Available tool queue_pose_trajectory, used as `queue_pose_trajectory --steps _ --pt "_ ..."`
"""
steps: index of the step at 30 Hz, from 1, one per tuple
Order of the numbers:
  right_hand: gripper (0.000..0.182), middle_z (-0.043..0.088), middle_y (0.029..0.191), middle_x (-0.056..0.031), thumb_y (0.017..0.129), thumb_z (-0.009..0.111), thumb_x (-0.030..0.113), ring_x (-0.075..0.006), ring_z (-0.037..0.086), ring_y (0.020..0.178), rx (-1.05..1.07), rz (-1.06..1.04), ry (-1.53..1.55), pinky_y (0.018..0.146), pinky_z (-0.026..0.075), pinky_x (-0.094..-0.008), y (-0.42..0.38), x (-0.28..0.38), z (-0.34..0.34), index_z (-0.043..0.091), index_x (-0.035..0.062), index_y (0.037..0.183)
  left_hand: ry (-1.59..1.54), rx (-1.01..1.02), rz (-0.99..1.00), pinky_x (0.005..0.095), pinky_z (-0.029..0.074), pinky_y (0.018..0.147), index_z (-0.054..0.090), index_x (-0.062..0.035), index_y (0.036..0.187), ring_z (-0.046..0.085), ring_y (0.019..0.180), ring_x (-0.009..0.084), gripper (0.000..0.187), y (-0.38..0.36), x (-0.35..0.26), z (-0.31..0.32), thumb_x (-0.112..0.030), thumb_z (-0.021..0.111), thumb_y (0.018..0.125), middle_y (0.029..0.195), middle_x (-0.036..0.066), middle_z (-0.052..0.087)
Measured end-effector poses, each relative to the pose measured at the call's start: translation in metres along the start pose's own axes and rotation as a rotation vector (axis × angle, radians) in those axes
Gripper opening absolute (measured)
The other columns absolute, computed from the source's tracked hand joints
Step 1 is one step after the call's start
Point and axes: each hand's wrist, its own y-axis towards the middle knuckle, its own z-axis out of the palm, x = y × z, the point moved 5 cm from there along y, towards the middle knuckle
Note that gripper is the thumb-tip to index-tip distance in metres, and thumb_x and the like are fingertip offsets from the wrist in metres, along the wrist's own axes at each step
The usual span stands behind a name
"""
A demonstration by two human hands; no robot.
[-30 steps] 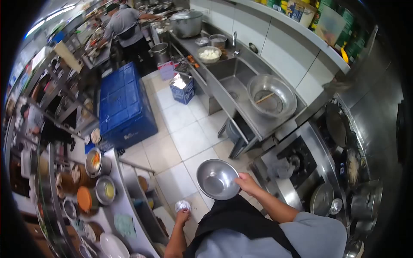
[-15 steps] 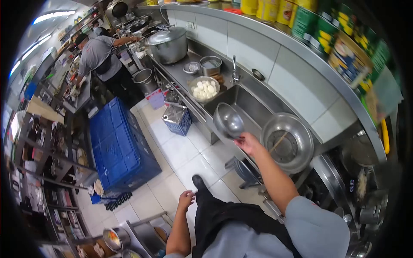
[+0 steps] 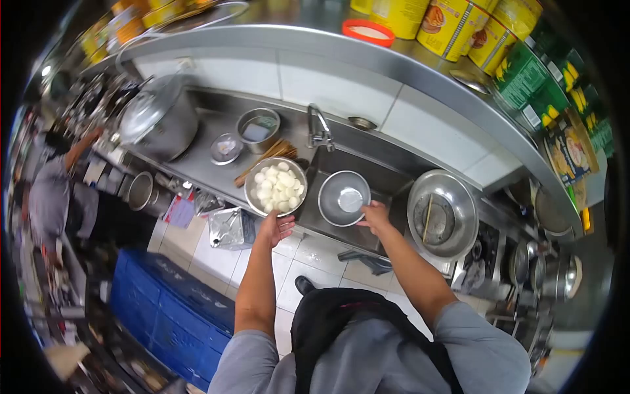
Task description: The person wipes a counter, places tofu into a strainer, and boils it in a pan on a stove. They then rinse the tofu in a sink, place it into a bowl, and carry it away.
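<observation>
My right hand (image 3: 375,217) grips the rim of a metal bowl (image 3: 330,205), its inside bare, held over the sink (image 3: 387,180). My left hand (image 3: 276,228) is open, its fingers stretched out at the near rim of a second metal bowl. This bowl (image 3: 248,188), full of what look like peeled eggs (image 3: 281,187), stands on the steel counter just left of the sink. A wide metal basin (image 3: 462,200) with a thin wooden stick (image 3: 428,218) inside sits to the right of my right hand.
A tap (image 3: 319,126) rises behind the sink. Left along the counter are wooden sticks (image 3: 272,152), a steel pot (image 3: 258,129) and a large lidded pot (image 3: 161,118). Cans (image 3: 453,29) line the shelf overhead. A blue crate (image 3: 174,315) and another person (image 3: 49,190) are at left.
I have turned toward the sink. My left hand has come up from my side to the bowl of eggs. The bowl in my right hand has gone from tilted to nearly level.
</observation>
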Motion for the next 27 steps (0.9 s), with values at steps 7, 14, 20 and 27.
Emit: queue_pose_trajectory --steps 7,14,20,27 --pt "0.018 0.055 0.080 -0.0038 0.080 0.060 0.004 -0.0177 0.063 0.073 -0.141 0.062 0.018 0.062 0.064 -0.0399 -0.012 0.012 0.067 0.064 0.0003 0.097 0.184 -0.217 0.246 0.0282 0.057 0.050 0.043 0.0034 0.130 0.067 0.060 0.0211 0.039 -0.005 -0.038 -0.007 -0.020 0.039 0.098 0.089 0.018 0.068" --pt "0.022 0.061 0.090 -0.0102 0.081 0.059 0.003 -0.0254 0.067 0.079 -0.029 0.089 0.379 0.068 0.063 -0.0437 -0.016 0.024 0.159 0.060 -0.0024 0.102 0.754 -0.365 0.557 0.0348 0.054 0.050 0.039 0.0051 0.116 0.067 0.057 0.0248 0.029 -0.058 -0.148 0.043 -0.012 0.043 0.094 0.081 0.020 0.065" --pt "0.026 0.062 0.103 -0.0159 0.082 0.054 -0.001 -0.0333 0.068 0.088 0.023 0.148 0.509 0.076 0.061 -0.0494 -0.005 0.038 0.217 0.056 -0.0021 0.108 1.240 -0.534 0.775 0.0583 0.044 0.076 0.038 0.0018 0.122 0.057 0.085 0.0556 0.041 -0.040 -0.183 0.037 -0.007 0.050 0.085 0.089 0.036 0.061" --pt "0.034 0.061 0.111 -0.0150 0.082 0.055 0.000 -0.0321 0.066 0.097 0.060 0.122 0.615 0.078 0.061 -0.0488 -0.014 0.045 0.227 0.055 -0.0014 0.115 1.229 -0.519 0.975 0.0580 0.044 0.076 0.033 -0.0012 0.134 0.057 0.092 0.0549 0.055 -0.073 -0.205 0.062 0.001 0.052 0.082 0.098 0.036 0.061"
